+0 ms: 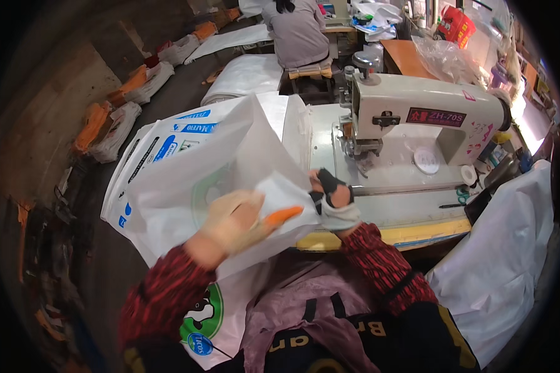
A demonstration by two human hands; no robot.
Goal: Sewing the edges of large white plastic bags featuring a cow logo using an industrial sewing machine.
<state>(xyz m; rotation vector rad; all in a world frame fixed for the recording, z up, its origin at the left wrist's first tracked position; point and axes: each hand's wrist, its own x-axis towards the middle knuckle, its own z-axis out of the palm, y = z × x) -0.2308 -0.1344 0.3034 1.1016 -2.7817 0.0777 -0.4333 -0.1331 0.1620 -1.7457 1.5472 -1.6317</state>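
Observation:
A white woven sack (230, 149) with a green round print showing faintly through it stands partly raised in front of me. My left hand (233, 221), in a cream glove with an orange finger cover, is curled on its near part. The orange-covered digit lies stretched to the right across the white material; the other fingertips are hidden. At the sack's right edge, my right hand (335, 199) pinches the material, wearing a black and white fingerless covering. Behind my right hand is a white industrial sewing machine (417, 115) on its pale table (392, 205).
Printed white sacks (162, 146) are stacked at the left. Scissors (463, 194) and a white tape roll (468, 174) lie right of the machine. White fabric (498, 267) hangs at the right. Another person (295, 34) sits on a stool beyond. Sack bundles (115, 130) line the left wall.

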